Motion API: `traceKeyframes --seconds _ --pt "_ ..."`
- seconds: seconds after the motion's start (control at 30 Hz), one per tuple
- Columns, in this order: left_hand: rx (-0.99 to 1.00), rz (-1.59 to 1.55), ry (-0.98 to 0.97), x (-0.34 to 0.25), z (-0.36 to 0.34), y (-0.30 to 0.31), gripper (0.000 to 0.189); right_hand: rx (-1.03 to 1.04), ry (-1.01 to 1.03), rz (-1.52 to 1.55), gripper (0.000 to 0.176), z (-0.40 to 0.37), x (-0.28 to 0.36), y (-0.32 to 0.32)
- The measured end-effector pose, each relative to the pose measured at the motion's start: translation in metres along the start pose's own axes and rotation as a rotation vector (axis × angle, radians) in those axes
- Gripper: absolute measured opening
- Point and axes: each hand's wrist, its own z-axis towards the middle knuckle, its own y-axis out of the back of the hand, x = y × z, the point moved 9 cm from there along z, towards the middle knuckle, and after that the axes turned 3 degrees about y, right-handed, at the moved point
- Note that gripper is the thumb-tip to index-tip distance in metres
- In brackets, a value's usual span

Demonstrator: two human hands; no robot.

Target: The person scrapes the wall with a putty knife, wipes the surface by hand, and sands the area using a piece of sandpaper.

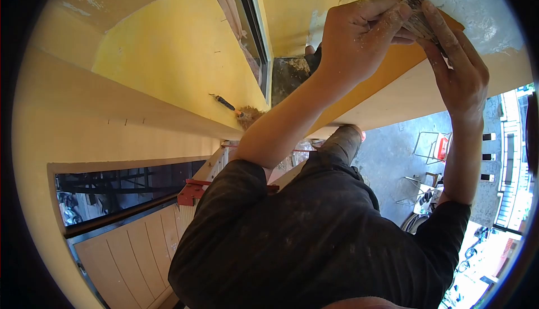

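Holding a flat, streaked strip (421,26) at upper right with both hands, near a patchy plastered area (478,16)

Crossing diagonally toward the right with the left hand (359,37), wrist bent, and pinching the strip narrowly between thumb and fingers near its dark upper end; reaching almost straight up with the right hand (463,76), closed on the strip's other side with fingers stretched along it; speckled with pale dust across the left hand; dressed in a dark, dust-flecked shirt (314,230); showing rough grey-white smears over the plaster, and, farther left on smooth yellow paint (168,67), a slim black-handled tool (225,103) beside coarse brown debris (251,117)
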Motion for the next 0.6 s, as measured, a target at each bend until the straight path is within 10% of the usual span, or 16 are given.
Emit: traceKeyframes --seconds 0.6 --pt "0.034 0.042 0.046 -0.0006 -0.0022 0.0019 0.033 0.015 -0.113 0.099 0.053 0.0014 -0.0023 -0.0010"
